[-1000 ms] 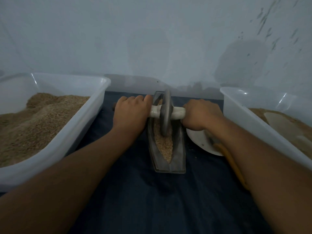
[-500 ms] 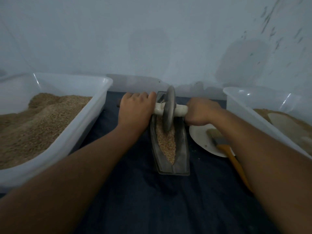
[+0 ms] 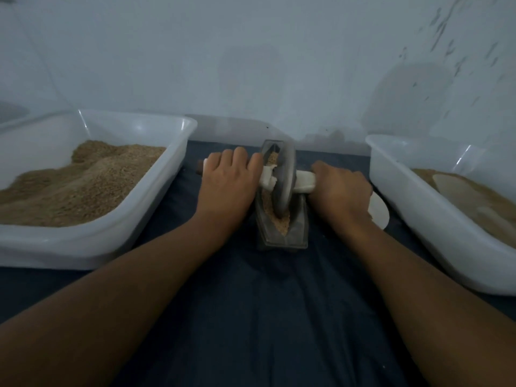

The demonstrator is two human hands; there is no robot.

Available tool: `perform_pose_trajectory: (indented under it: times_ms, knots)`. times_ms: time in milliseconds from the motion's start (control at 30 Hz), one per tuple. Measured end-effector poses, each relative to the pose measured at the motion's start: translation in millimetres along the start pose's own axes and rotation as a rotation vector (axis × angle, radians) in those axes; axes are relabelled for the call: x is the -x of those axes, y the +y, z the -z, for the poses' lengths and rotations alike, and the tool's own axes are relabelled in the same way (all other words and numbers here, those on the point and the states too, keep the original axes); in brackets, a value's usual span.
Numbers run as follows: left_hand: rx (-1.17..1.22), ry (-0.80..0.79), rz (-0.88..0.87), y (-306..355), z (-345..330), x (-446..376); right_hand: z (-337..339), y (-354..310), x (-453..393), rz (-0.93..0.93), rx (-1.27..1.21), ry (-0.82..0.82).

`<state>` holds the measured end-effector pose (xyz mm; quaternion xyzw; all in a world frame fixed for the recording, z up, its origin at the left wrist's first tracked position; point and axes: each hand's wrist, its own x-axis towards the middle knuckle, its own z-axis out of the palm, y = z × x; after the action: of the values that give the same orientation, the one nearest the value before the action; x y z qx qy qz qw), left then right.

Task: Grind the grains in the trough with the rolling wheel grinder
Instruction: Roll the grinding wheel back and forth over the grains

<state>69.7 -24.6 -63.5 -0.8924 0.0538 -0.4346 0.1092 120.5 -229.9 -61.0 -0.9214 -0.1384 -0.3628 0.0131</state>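
Looking down through the head camera, we've got both fists on the grinder's axle. Our left hand (image 3: 227, 182) is wrapped over the left end of the handle (image 3: 304, 183), fingers curled together on top and clamped down on it, with the dark wooden tip of the axle poking out past the knuckles. Our right hand (image 3: 342, 188) is doing the same on the other side, fingers folded round the white-wrapped part of the handle, so tight we can't see the fingertips.

The wheel (image 3: 284, 180) stands upright between the two hands, its lower rim sunk into the trough (image 3: 300, 227), closer to the near end than the far one. The trough is a dark, boat-shaped thing lying lengthwise away from us on the dark blue cloth (image 3: 265, 303). The grains (image 3: 282, 223) are inside it: a tan strip visible both just in front of the wheel and behind it at the far tip.

To the left there's a big white tub (image 3: 156, 219) heaped with brown grain, well apart from the trough. On the right sits another white tub (image 3: 413, 202) with some tan stuff and a pale flat piece in it, hard to tell what. A bit of white plate (image 3: 378, 212) peeks out from behind the right wrist, just beside that tub. Behind it all is a plain pale wall (image 3: 251, 65) with dark specks on the right side.
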Motion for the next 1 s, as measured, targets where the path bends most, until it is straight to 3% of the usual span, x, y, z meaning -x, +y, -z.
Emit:
perform_pose_trajectory:
  times_ms: [300,467,1000]
  knots:
    - [0.017,0.025,0.012,1.4,9.5,9.9,3.9,-0.7,15.9,0.000,0.002,0.141]
    - [0.026,0.012,0.006,0.5,5.7,9.6,1.7,-0.9,13.3,-0.004,0.007,0.119]
    - [0.045,-0.104,0.022,-7.7,-31.9,-26.0,-9.0,14.9,-49.4,0.008,0.000,-0.418]
